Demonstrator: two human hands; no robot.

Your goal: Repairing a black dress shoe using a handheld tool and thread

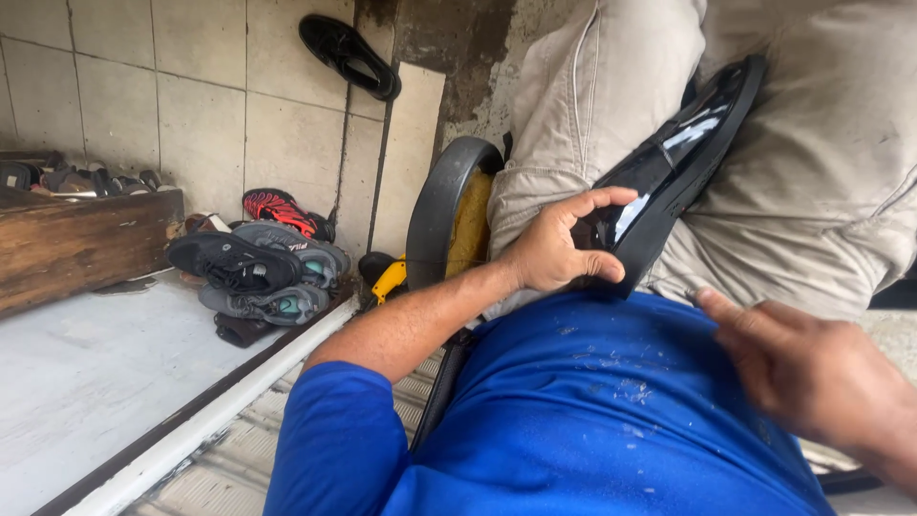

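We see a shiny black leather shoe (669, 167), our bright blue shirt (583, 420), tan trousers (812, 162), and a red-and-black patterned sneaker (277, 208).

Wearer: blue short-sleeved shirt (573, 420), cloth smooth, sleeve hem ending above the elbow; front flecked with small pale specks. Trousers (812, 182) light khaki, creased, with faint grey smudges. Both hands and forearms bare, no glove.
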